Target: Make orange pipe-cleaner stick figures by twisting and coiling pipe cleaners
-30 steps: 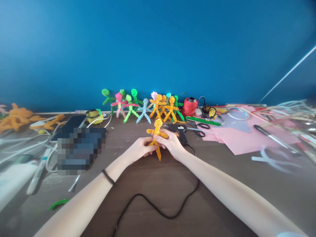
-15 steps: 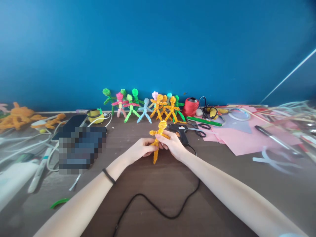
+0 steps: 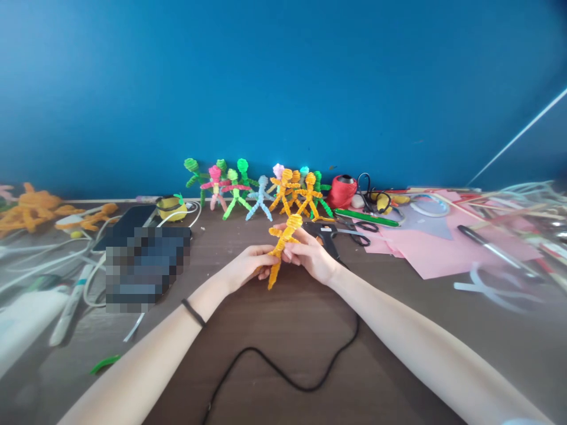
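Between my hands, above the dark table, is an orange pipe-cleaner figure (image 3: 284,237), tilted with its head up and to the right. My left hand (image 3: 253,264) pinches it low, at the legs. My right hand (image 3: 310,255) is closed on its arm at the right, with some fingers hidden behind the body. Just behind my right hand lies a black glue gun (image 3: 328,234). Farther back, several similar figures stand along the blue wall, among them a light blue one (image 3: 261,198) and an orange one (image 3: 310,193).
At the left lie a pixelated dark device (image 3: 148,265), a phone (image 3: 126,226) and white cables. A red spool (image 3: 342,191), a green craft knife (image 3: 367,218) and pink paper (image 3: 425,254) lie to the right. A black cord (image 3: 283,378) curves across the front.
The orange figure has tilted, its head moving slightly right and its legs left. My left hand has shifted a little left; my right hand's fingers have moved along the figure's arm.
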The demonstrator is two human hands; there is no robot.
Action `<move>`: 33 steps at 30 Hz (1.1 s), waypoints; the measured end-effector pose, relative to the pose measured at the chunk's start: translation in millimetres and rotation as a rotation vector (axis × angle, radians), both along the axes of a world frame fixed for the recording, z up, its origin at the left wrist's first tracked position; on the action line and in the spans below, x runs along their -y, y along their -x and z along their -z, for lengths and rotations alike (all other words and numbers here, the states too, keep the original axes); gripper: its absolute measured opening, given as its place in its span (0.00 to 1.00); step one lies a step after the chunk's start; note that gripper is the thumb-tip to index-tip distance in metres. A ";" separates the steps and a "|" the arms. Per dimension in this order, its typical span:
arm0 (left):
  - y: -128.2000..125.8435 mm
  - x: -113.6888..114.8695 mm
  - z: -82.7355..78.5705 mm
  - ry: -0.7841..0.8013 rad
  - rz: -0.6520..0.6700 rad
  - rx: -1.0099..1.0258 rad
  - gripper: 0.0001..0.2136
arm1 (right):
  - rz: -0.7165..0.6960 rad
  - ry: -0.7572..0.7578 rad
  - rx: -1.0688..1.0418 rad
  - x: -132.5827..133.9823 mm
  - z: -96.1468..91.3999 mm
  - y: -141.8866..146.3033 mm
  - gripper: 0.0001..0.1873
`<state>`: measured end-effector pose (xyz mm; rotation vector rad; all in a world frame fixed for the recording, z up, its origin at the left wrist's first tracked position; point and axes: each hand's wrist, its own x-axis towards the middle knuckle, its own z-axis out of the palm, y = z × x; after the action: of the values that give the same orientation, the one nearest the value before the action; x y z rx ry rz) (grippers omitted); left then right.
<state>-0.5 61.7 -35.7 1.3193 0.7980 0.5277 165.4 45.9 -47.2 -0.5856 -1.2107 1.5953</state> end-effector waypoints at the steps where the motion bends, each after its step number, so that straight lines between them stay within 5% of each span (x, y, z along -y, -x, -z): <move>1: 0.6 -0.5 0.0 0.024 -0.011 0.017 0.07 | -0.023 0.010 -0.031 -0.9 -0.4 -0.9 0.16; 15: 1.8 5.4 -5.1 0.016 -0.039 -0.059 0.15 | -0.194 0.115 -0.164 -4.0 5.3 -3.6 0.16; 33: 0.5 5.4 -1.3 -0.104 -0.008 -0.001 0.17 | -0.210 0.229 -0.156 -1.1 3.5 0.3 0.19</move>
<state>-1.1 56.3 -34.4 1.4125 0.7858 0.5814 165.0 47.0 -50.6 -0.4779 -1.0064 1.9372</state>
